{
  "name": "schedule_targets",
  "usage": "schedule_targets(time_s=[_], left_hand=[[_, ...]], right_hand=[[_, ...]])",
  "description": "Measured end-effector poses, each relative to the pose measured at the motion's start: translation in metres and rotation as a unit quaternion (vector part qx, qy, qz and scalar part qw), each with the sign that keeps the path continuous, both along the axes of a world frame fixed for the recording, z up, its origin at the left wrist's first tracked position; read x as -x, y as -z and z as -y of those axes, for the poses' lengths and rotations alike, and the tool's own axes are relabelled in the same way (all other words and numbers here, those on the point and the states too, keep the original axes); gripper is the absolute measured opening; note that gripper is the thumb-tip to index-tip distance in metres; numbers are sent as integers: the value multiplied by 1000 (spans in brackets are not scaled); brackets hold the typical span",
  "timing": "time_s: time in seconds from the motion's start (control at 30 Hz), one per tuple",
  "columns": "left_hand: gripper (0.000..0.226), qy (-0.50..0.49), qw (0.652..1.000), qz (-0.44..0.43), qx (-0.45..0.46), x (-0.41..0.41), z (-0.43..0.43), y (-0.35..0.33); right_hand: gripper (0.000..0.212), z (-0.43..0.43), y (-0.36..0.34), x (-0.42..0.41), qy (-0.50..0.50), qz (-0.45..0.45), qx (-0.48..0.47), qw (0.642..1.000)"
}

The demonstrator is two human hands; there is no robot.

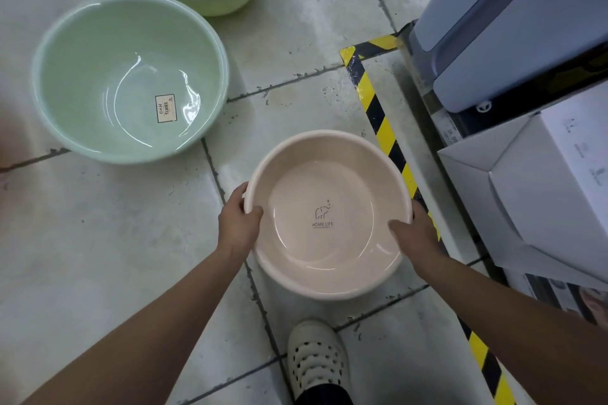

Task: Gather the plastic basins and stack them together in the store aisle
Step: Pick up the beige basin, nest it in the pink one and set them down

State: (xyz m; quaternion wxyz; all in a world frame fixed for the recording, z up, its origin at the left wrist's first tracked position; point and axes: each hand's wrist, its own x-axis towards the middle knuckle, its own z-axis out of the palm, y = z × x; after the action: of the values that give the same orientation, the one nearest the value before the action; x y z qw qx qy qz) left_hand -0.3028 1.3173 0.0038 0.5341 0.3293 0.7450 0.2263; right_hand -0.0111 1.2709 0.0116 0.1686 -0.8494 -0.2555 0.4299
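Note:
A pale pink basin with an elephant logo and the words HOME LIFE sits low over the tiled floor in the middle of the head view. My left hand grips its left rim, thumb inside. My right hand grips its right rim the same way. A large pale green basin stands on the floor to the upper left, apart from the pink one. A second green basin lies beyond it at the top edge, partly cut off. Both green basins carry a small label inside.
Yellow-and-black hazard tape runs along the floor at the right, beside a shelf base with white boxes and a grey-blue appliance. My white perforated shoe stands just below the pink basin.

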Motion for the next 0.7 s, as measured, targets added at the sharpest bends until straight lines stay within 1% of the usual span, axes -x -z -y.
schedule_targets(time_s=[0.13, 0.3, 0.47, 0.57, 0.67, 0.7], left_hand=[[50, -49, 998, 20, -43, 12, 19, -38], [53, -92, 994, 33, -51, 52, 46, -90], [45, -154, 986, 12, -59, 122, 92, -144], [38, -194, 979, -9, -59, 175, 135, -174], [38, -236, 970, -40, -50, 233, 188, -198], [35, -250, 966, -50, -45, 253, 208, -205]], right_hand=[[44, 10, -33, 11, 25, -43, -25, 998], [46, 10, -85, 45, 1, -55, -52, 997], [42, 4, -139, 117, -88, -56, -69, 992], [39, 12, -167, 178, -138, -82, -73, 984], [46, 33, -191, 244, -195, -118, -70, 971], [47, 42, -198, 267, -218, -128, -64, 966]])
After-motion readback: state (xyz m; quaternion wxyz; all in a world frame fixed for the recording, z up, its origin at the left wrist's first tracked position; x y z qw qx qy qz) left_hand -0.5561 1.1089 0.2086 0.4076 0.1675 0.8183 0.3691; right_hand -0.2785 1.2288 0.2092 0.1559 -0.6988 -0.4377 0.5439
